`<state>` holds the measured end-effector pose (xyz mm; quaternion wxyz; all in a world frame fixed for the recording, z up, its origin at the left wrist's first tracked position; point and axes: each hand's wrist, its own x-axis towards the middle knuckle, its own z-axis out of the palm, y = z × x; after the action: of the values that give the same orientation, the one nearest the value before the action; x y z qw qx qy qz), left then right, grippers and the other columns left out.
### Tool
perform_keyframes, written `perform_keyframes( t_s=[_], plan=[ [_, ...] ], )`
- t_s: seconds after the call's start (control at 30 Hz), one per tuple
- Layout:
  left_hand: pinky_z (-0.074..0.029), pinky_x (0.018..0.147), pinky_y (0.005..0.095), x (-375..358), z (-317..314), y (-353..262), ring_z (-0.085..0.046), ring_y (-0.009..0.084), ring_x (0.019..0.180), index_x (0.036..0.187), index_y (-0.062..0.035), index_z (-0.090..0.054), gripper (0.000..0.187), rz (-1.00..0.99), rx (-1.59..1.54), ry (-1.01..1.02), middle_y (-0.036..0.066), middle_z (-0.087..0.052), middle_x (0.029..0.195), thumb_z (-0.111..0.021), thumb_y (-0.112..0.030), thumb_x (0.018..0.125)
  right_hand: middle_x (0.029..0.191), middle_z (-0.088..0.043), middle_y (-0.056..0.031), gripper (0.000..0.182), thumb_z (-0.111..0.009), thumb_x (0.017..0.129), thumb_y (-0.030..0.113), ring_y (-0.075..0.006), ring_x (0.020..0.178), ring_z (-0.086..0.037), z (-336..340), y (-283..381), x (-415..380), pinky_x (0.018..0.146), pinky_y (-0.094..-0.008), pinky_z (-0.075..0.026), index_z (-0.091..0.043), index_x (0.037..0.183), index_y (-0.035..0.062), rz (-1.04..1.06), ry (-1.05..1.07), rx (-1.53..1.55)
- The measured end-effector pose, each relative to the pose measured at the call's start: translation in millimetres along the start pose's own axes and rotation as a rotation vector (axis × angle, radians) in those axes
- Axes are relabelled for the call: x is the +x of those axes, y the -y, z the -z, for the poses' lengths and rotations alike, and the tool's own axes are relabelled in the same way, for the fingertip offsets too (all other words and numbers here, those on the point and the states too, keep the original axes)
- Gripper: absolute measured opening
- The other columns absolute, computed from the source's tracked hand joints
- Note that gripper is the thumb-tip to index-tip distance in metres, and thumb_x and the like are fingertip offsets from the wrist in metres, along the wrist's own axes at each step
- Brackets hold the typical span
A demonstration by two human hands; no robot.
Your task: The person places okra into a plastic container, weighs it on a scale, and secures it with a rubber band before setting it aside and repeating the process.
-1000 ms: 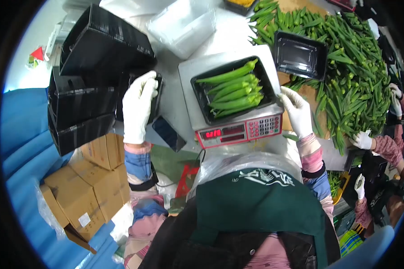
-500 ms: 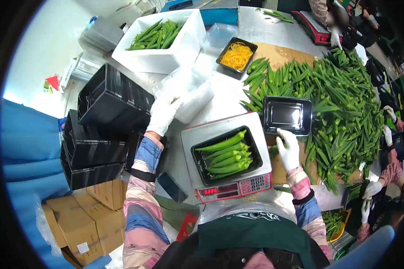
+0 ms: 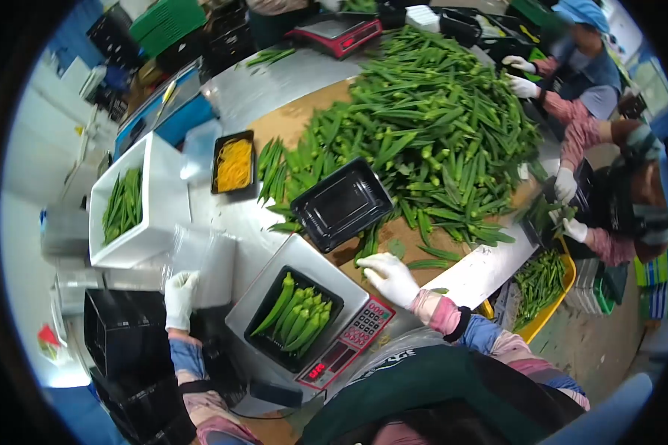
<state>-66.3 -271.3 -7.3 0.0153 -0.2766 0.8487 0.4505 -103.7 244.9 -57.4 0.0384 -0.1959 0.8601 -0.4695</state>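
Observation:
A black tray of okra (image 3: 292,319) rests on the scale (image 3: 237,317), whose red digits are lit. My gloved left hand (image 3: 179,299) is at the edge of the stacked clear plastic lids (image 3: 209,268), its fingers closed; what they hold, if anything, is too small to make out. To the right of the scale, my gloved right hand (image 3: 390,279) has its fingers apart and holds nothing. Above that hand, an empty black tray (image 3: 341,205) lies tilted against the large okra pile (image 3: 430,119).
Stacked black trays (image 3: 125,326) stand at lower left, and a white foam box (image 3: 156,222) holds more okra. An orange-filled tray (image 3: 234,165) sits behind. Two co-workers (image 3: 586,70) work at the right beside a yellow basket (image 3: 570,276). A phone (image 3: 274,394) lies below the scale.
The view has swung to the right, bringing the co-workers further in. My left hand's fingers now look closed by the lids. My right hand remains open beside the scale.

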Motion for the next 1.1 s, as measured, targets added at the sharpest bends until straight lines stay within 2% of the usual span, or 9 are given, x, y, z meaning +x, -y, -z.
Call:
perform_keyframes(
  t_s=[0.17,0.37,0.53,0.7,0.8,0.9,0.93,1.07,1.1],
  plan=[
    [-0.049,0.067,0.0302,-1.4,-4.5,-10.4,-0.058,0.0088,0.070,0.093,-0.0001,-0.072,0.009,-0.298,0.474,-0.055,0.006,-0.069,0.075,-0.070,-0.009,0.091,0.113,-0.070,-0.0132,0.024,-0.062,0.093,0.015,-0.0337,0.106,-0.063,-2.4,-5.6,-11.5,0.096,-0.0426,-0.048,-0.071,0.115,0.0091,0.022,-0.026,-0.007],
    [-0.052,0.077,0.0503,11.2,-8.4,-17.5,-0.066,0.0433,0.083,0.080,-0.0037,-0.064,0.011,-0.429,0.825,-0.036,0.022,-0.069,0.087,-0.067,-0.014,0.083,0.110,-0.071,-0.0123,0.023,-0.062,0.094,0.017,-0.0327,0.105,-0.064,7.3,-5.7,-17.4,0.096,-0.0415,-0.049,-0.072,0.114,0.0095,-0.011,-0.033,-0.009],
    [-0.051,0.081,0.0508,-11.8,-30.3,-9.2,-0.065,0.0433,0.091,0.102,-0.0059,-0.060,0.013,-0.247,0.628,-0.431,0.022,-0.067,0.094,-0.055,-0.016,0.095,0.109,-0.071,-0.0124,0.022,-0.063,0.094,0.016,-0.0325,0.105,-0.064,22.0,2.4,-22.5,0.095,-0.0417,-0.050,-0.073,0.113,0.0107,-0.029,-0.096,0.008],
    [-0.054,0.088,0.0380,-47.4,-22.6,-36.5,-0.067,0.0272,0.094,0.120,0.0007,-0.062,0.021,-0.663,-0.097,-0.992,0.012,-0.068,0.096,-0.054,-0.008,0.103,0.110,-0.071,-0.0126,0.027,-0.065,0.093,0.017,-0.0321,0.106,-0.063,45.6,8.0,-20.8,0.095,-0.0416,-0.049,-0.070,0.119,0.0093,-0.008,-0.161,-0.057],
    [-0.054,0.090,0.0343,-121.0,-21.1,-103.1,-0.066,0.0208,0.096,0.120,0.0035,-0.063,0.021,-0.630,0.011,-0.871,0.011,-0.070,0.101,-0.054,-0.006,0.104,0.116,-0.068,-0.0132,0.046,-0.069,0.092,0.021,-0.0306,0.111,-0.062,62.7,51.4,-6.7,0.098,-0.0403,-0.047,-0.060,0.134,0.0069,0.076,-0.163,0.074],
    [-0.051,0.074,0.0235,-195.6,-41.8,-158.0,-0.062,0.0103,0.082,0.104,0.0024,-0.072,0.014,-0.340,-0.239,-0.344,0.005,-0.070,0.094,-0.064,-0.008,0.099,0.141,-0.052,-0.0188,0.074,-0.074,0.090,0.028,-0.0314,0.131,-0.051,69.9,116.4,4.6,0.109,-0.0387,-0.041,-0.040,0.153,0.0066,0.207,-0.069,0.278],
    [-0.049,0.068,0.0218,-213.3,-48.9,-168.8,-0.061,0.0084,0.075,0.100,0.0012,-0.073,0.012,-0.276,-0.261,-0.158,0.003,-0.069,0.087,-0.067,-0.009,0.097,0.144,-0.049,-0.0159,0.083,-0.076,0.088,0.016,-0.0240,0.132,-0.051,68.4,131.2,6.9,0.108,-0.0366,-0.042,-0.031,0.157,0.0055,0.240,-0.009,0.340],
    [-0.043,0.053,0.0201,-258.0,-82.1,-165.8,-0.055,0.0051,0.058,0.099,-0.0024,-0.074,0.013,-0.019,-0.383,0.197,0.000,-0.065,0.074,-0.070,-0.015,0.095,0.118,-0.064,-0.0064,0.079,-0.073,0.091,0.014,-0.0113,0.100,-0.061,59.9,155.0,-3.7,0.089,-0.0280,-0.051,-0.032,0.158,0.0103,-0.126,0.537,0.656],
    [-0.044,0.055,0.0202,-265.9,-88.4,-160.7,-0.056,0.0052,0.061,0.105,-0.0024,-0.072,0.017,0.088,-0.515,0.195,0.001,-0.065,0.077,-0.070,-0.016,0.096,0.099,-0.063,0.0005,0.069,-0.071,0.093,0.013,-0.0052,0.085,-0.057,45.2,146.6,-12.8,0.078,-0.0232,-0.051,-0.041,0.155,0.0113,0.046,0.381,0.460]
  ],
)
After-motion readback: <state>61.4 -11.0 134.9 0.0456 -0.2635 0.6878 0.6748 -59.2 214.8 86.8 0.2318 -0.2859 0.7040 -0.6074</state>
